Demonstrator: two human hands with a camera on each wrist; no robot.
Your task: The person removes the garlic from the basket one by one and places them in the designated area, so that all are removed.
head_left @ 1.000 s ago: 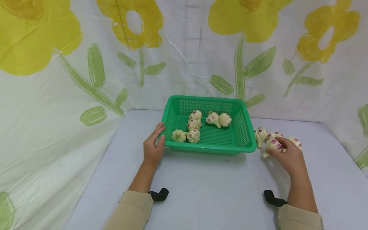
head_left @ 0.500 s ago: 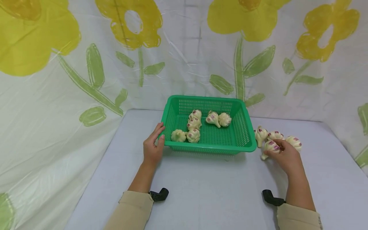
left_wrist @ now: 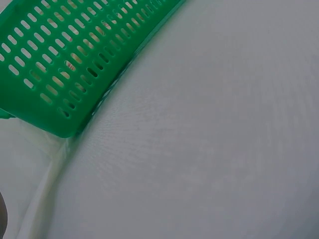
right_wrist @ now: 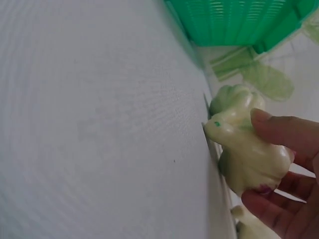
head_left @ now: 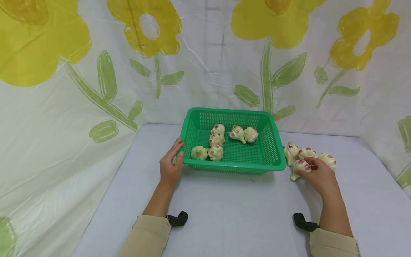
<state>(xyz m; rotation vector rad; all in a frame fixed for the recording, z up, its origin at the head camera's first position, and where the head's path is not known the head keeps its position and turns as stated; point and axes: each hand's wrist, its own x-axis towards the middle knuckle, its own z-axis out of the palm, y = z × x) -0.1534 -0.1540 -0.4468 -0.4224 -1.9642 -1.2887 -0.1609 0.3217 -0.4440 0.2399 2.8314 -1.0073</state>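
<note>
Between the thumb and fingers of my right hand (head_left: 322,175) is a white garlic bulb (head_left: 300,167) with purple patches. Its stem points toward the near left; the right wrist view shows the thumb on one side of this bulb (right_wrist: 254,154) and fingertips on the other. Beside and behind it on the table lie more garlic bulbs (head_left: 328,160). My left hand (head_left: 171,167) touches the left side of a green plastic basket (head_left: 237,166), its fingers fairly straight and its thumb at the near corner. Several garlic bulbs (head_left: 216,152) lie inside the basket.
The white table (head_left: 224,210) reaches back to a pale curtain (head_left: 205,78) printed with yellow flowers. The basket stands near the back edge, with the loose bulbs just off its right end. A black wrist camera (head_left: 177,218) sits at each wrist.
My right hand has shifted slightly left and nearer to me with the garlic bulb, away from the other bulbs. My left hand and the basket have stayed in place.
</note>
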